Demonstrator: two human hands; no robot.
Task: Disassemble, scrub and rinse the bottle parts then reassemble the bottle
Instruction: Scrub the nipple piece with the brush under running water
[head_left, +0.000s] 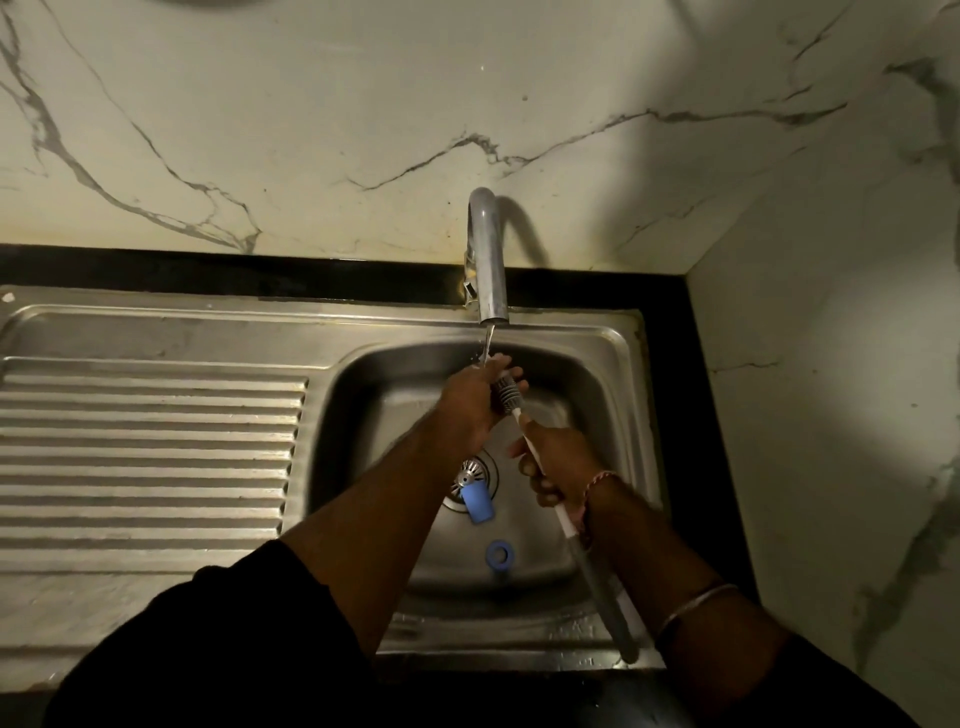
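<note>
While water runs from the curved steel tap (487, 254), the left hand (470, 402) clutches the grey bristled bottle brush (506, 392), whose white-and-grey handle the right hand (558, 460) grips. A blue plastic cap (477, 501) lies by the steel sink's (613, 364) drain, a blue ring (498, 553) nearer its front edge.

The left hand (470, 402) covers most of the brush head (506, 395), and whatever else it may grip under the tap (488, 260) cannot be told. The right hand (558, 460) hides the middle of the brush handle (605, 597). The left forearm crosses the drain (470, 475) at its 9 o'clock side. The blue cap (478, 501) and blue ring (498, 553) are too small to read in detail. Both sleeves run off the bottom edge. At 12 o'clock, a dark curved shape is cut by the top edge.
</note>
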